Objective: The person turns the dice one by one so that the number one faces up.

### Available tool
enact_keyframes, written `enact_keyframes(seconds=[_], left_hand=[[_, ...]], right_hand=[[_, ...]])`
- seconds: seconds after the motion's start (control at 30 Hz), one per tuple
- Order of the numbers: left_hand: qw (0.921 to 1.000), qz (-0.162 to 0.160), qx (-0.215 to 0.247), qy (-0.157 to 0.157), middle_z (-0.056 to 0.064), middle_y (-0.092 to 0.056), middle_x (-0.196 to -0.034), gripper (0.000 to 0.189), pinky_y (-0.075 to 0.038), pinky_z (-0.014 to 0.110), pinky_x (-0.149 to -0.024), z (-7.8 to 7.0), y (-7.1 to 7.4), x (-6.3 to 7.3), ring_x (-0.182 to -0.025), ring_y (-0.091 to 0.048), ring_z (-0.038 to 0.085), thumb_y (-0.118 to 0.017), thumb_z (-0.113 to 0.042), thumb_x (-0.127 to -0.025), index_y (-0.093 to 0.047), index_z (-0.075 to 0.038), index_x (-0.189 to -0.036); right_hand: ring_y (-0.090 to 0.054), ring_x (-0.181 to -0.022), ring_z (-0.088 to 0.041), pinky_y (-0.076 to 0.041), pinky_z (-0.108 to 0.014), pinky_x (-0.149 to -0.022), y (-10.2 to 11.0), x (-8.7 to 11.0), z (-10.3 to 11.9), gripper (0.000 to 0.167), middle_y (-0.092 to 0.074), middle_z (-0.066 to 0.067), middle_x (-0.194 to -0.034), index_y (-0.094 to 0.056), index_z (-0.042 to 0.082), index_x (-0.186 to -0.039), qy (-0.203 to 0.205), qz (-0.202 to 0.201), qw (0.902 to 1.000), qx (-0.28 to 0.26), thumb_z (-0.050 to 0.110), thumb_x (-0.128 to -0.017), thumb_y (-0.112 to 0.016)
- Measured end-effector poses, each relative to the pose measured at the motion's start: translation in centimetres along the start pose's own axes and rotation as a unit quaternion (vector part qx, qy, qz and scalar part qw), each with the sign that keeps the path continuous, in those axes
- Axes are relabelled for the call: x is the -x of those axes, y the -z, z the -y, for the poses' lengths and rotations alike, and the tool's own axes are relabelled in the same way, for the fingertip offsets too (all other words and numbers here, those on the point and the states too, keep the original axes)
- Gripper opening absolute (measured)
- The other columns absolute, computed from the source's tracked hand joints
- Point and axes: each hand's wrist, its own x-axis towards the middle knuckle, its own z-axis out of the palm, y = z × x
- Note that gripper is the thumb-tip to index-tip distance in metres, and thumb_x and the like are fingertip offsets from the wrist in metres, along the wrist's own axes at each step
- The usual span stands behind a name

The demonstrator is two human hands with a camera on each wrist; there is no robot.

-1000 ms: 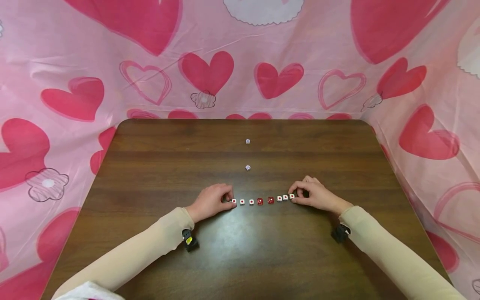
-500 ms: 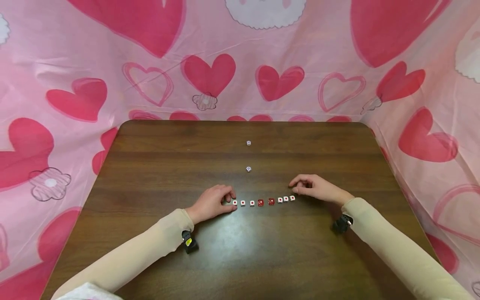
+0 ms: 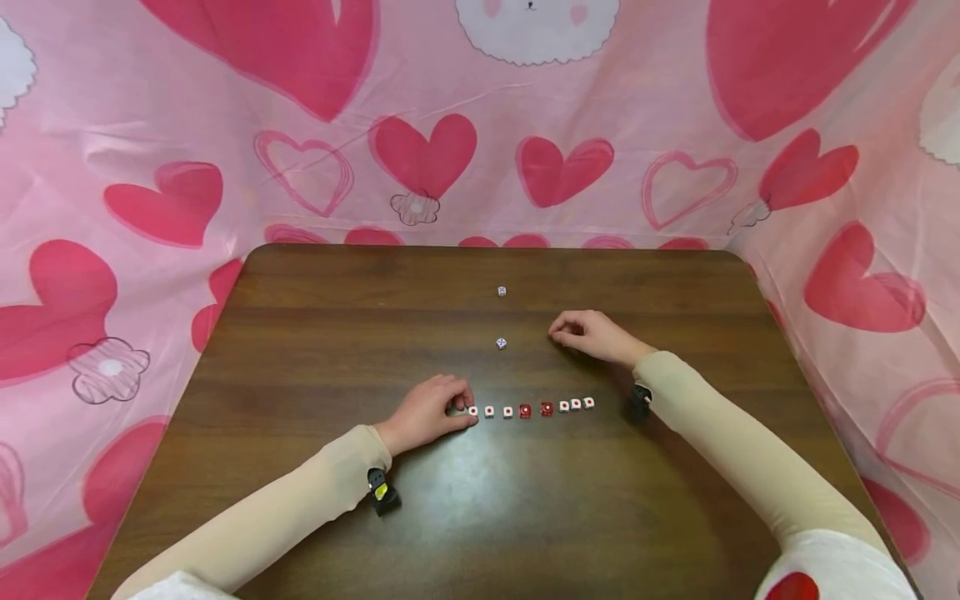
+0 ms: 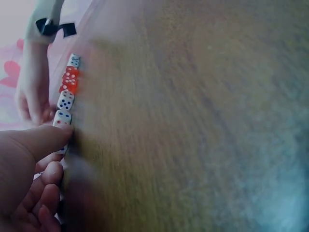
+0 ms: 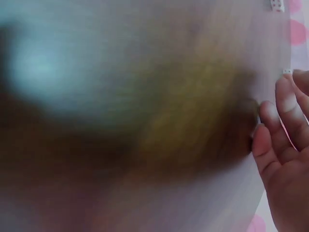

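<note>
A row of dice crosses the table in the head view, white ones at both ends and two red dice, a left one (image 3: 525, 411) and a right one (image 3: 547, 409), in the middle. At the row's left end my left hand (image 3: 431, 410) pinches a white die (image 3: 473, 411) between thumb and fingers; the left wrist view shows the thumb (image 4: 48, 140) across the row's near end. My right hand (image 3: 596, 335), fingers loosely bent and holding nothing, is above the table behind the row. Left of its fingertips lies a white die (image 3: 501, 343).
Another white die (image 3: 502, 292) lies farther back on the brown wooden table (image 3: 337, 333). Pink cloth (image 3: 495, 100) printed with hearts hangs behind the table and along its sides. Each wrist carries a black camera, a left one (image 3: 384, 493) and a right one (image 3: 638, 402).
My right hand has let go of the white die at the row's right end, then moved back and left toward the two separate dice. My left hand has stayed at the row's left end.
</note>
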Motion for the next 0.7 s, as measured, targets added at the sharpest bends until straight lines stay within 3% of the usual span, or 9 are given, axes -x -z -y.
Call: enact_keyframes(seconds=[0.23,0.4,0.53,0.7], left_hand=[[1.0000,0.001,0.006,0.007,-0.009,-0.055,-0.081,0.023,-0.041,0.027,-0.073,0.0,-0.1,-0.1,-0.080,-0.049,0.009,-0.086,-0.027,-0.086,-0.064,-0.020,-0.089],[0.9999,0.005,0.009,0.003,-0.009,-0.055,-0.081,0.023,-0.041,0.027,-0.074,0.0,-0.2,0.0,-0.080,-0.050,0.009,-0.085,-0.027,-0.087,-0.064,-0.020,-0.089],[0.9999,0.007,0.015,0.003,-0.009,-0.056,-0.082,0.023,-0.042,0.028,-0.074,0.0,-0.3,0.2,-0.081,-0.050,0.010,-0.085,-0.026,-0.086,-0.064,-0.020,-0.090],[0.9999,0.008,0.012,0.000,-0.010,-0.055,-0.082,0.023,-0.042,0.028,-0.074,0.0,-0.4,0.3,-0.082,-0.050,0.010,-0.085,-0.026,-0.087,-0.063,-0.020,-0.090]], right_hand=[[-0.058,-0.094,-0.026,-0.048,-0.042,-0.089,0.2,-5.2,0.5,0.017,-0.069,-0.011,-0.103,-0.072,0.004,-0.115,-0.023,-0.048,0.9985,0.013,0.014,-0.101,-0.068],[-0.062,-0.092,-0.025,-0.049,-0.038,-0.087,0.1,-8.2,0.9,0.018,-0.069,-0.011,-0.100,-0.072,0.005,-0.115,-0.057,-0.072,0.9958,-0.012,0.017,-0.102,-0.068],[-0.065,-0.088,-0.025,-0.052,-0.035,-0.082,-0.5,-10.0,1.6,0.020,-0.070,-0.011,-0.096,-0.073,0.005,-0.115,-0.069,-0.066,0.9950,-0.028,0.019,-0.101,-0.070],[-0.064,-0.102,-0.025,-0.049,-0.039,-0.094,-1.2,-11.3,2.6,0.024,-0.074,-0.011,-0.108,-0.074,0.007,-0.117,-0.078,-0.056,0.9953,-0.014,0.023,-0.100,-0.071]])
